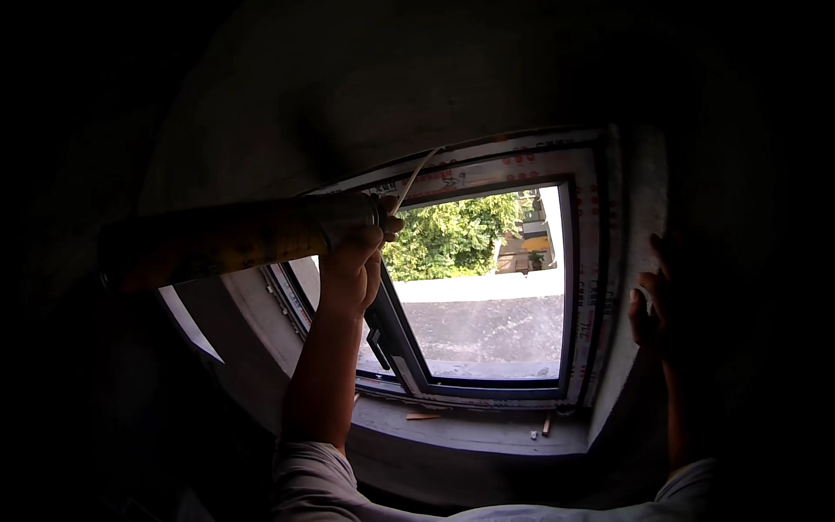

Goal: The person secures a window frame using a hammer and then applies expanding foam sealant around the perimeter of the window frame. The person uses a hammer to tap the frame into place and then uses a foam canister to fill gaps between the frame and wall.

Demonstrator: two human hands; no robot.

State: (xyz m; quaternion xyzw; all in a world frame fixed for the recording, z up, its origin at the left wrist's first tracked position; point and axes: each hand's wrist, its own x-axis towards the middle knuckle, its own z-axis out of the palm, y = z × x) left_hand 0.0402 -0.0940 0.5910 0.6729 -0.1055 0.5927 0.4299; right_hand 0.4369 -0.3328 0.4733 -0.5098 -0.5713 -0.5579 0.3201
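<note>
Step in hand: the person is running sealant along the top of a window frame (584,261), by my reading; the nozzle is reaching up toward the upper left corner, where the frame is meeting the concrete reveal (639,191).
Left hand (355,261): it is wrapping closed around the front end of a caulking gun (235,239), fingers curled over the collar just behind the nozzle, steadying the barrel.
Caulking gun: it is lying nearly level, running from the dark left side toward the window, its rear end lost in shadow.
Nozzle (416,178): a pale, thin tip is angling up and right, ending at or just short of the taped frame edge; I cannot tell whether it is touching.
Right hand (651,300): it is resting on the reveal beside the frame's right side, fingers loosely curled, holding nothing that I can make out; the shadow is hiding much of it.
Sill (487,426): small scraps of wood are lying on it below the sash.
Next move, as a judgement: it is calling for a steady tip seated in the joint and an even draw along the top edge.
</note>
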